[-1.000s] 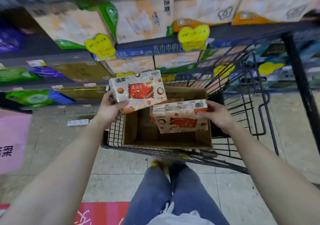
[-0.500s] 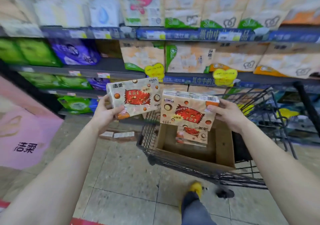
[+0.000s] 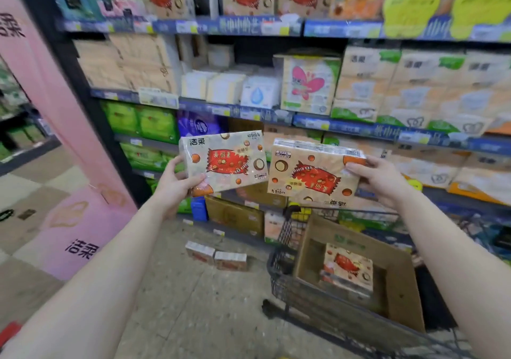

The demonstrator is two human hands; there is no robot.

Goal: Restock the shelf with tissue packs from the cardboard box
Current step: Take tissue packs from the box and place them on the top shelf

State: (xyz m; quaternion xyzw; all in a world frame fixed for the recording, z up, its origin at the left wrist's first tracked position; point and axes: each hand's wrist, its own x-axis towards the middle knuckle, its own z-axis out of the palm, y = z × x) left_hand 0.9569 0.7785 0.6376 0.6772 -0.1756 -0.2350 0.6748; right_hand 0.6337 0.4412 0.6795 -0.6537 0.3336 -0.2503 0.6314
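Two tissue packs held: left hand [image 3: 172,186] one, right hand [image 3: 378,177] one.

Single view only: wide-angle camera on the person's head, so nothing is shared with a second view. It faces forward and slightly down, toward the dark metal store shelving with blue price strips [image 3: 249,25], which fills the upper and centre frame and lies near. Both bare forearms enter from the bottom corners and converge at frame centre, so the lens sits above and behind them. Lower right of frame looks steeply down into the open brown cardboard box [image 3: 398,284] inside the black wire trolley [image 3: 279,273]. Grey tiled floor [image 3: 193,289] at lower centre. Straight lines bow toward the edges; margins are blurred, possibly from head motion.
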